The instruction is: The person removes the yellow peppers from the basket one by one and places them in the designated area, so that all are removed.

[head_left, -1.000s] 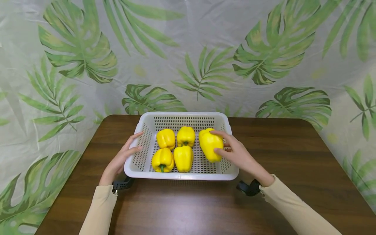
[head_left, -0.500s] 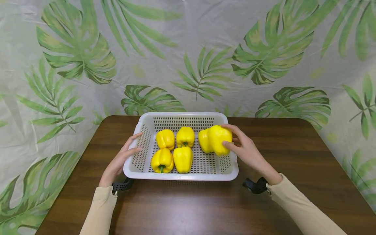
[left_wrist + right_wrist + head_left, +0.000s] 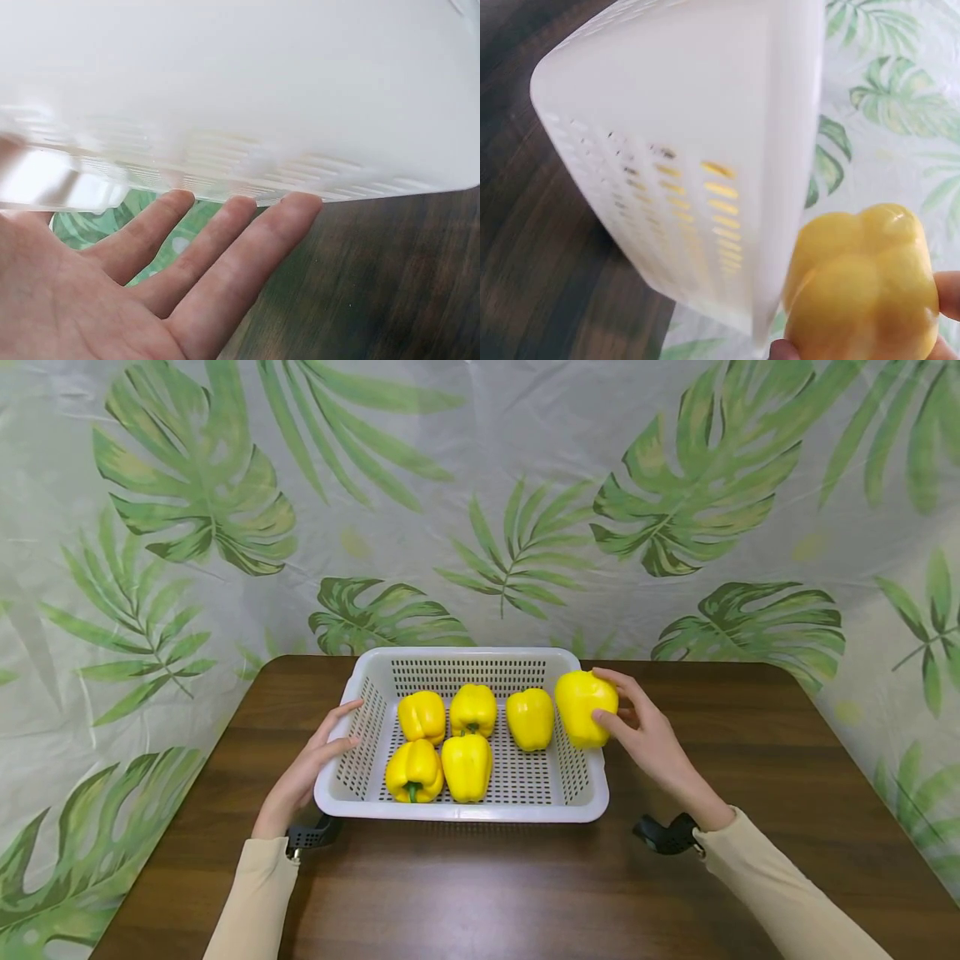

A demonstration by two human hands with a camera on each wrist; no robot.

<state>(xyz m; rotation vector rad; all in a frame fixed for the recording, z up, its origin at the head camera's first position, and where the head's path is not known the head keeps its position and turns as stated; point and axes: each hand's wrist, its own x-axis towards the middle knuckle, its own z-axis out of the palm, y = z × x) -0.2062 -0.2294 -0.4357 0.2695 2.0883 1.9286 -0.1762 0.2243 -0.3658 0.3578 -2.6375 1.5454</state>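
Note:
A yellow bell pepper (image 3: 587, 708) is in my right hand (image 3: 656, 739), gripped between thumb and fingers above the basket's right rim. In the right wrist view this bell pepper (image 3: 862, 289) is close to the outer edge of the white plastic basket (image 3: 697, 90). My left hand (image 3: 306, 768) holds the basket (image 3: 457, 811) at its left side, with digits over the rim. In the left wrist view, fingers (image 3: 247, 270) touch the perforated outer wall. Several yellow bell peppers lie inside the basket, one (image 3: 530, 719) alone toward the right and one (image 3: 415, 771) showing its green stem.
The basket stands on a dark brown wooden table (image 3: 465, 885). A leaf-patterned cloth (image 3: 525, 510) hangs behind the table's far edge. Each wrist wears a black device, such as the one (image 3: 666, 835) on the right.
My right hand has raised its bell pepper from the basket's interior and carried it right to above the rim, uncovering another bell pepper. My left hand has stayed on the basket.

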